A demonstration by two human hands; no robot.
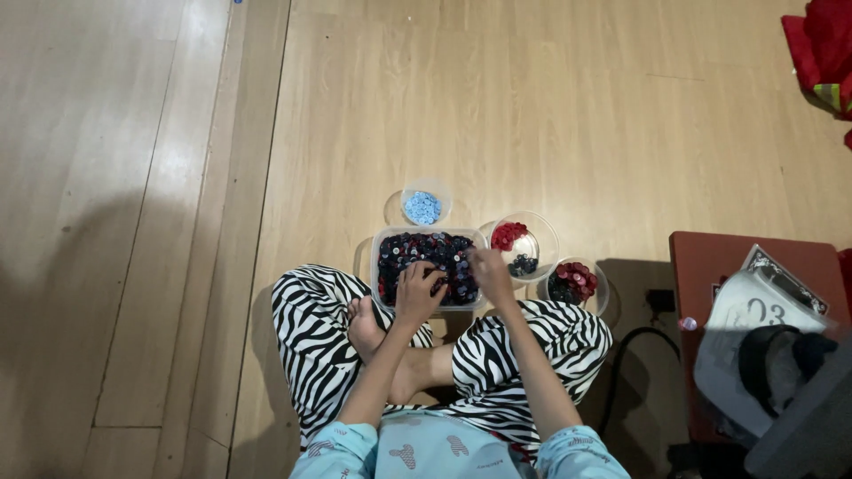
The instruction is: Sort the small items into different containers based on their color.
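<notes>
Left hand (419,288) spread on buttons (426,257) in tub (382,266) — right hand (490,270) fingers pinched, contents unclear.

both hands (453,282) in button tub (383,266)

Zebra-striped trousers (532,341); light blue, seemingly, buttons (422,208)

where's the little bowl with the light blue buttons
In the head view, the small clear bowl of light blue buttons sits on the wooden floor just beyond the rectangular tub of mixed buttons, toward its far left corner, farthest from the person.
</notes>
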